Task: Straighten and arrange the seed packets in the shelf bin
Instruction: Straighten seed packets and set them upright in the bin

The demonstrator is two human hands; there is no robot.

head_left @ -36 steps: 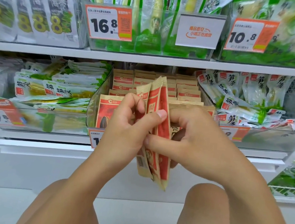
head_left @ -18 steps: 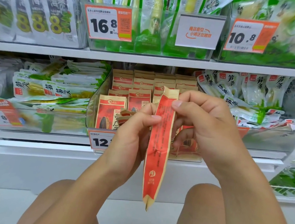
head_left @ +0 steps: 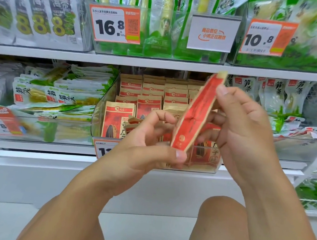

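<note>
A red and tan seed packet [head_left: 195,114] is held edge-on in front of the clear shelf bin [head_left: 100,113], tilted with its top to the right. My right hand [head_left: 245,129] pinches its upper part between thumb and fingers. My left hand [head_left: 146,146] touches its lower end, thumb under the bottom edge and fingers curled behind. Inside the bin, more seed packets [head_left: 118,121] stand upright in rows; a few behind my left hand lean crookedly.
Green-and-white snack packs [head_left: 57,96] lie piled in the bin to the left, and similar packs [head_left: 285,106] fill the bin to the right. A shelf board [head_left: 160,62] with price tags runs just above. My bare knees sit below, close to the shelf base.
The packet has risen and tipped from hanging vertically to slanting up to the right. My right hand moved right and up with it; my left hand dropped to its lower end.
</note>
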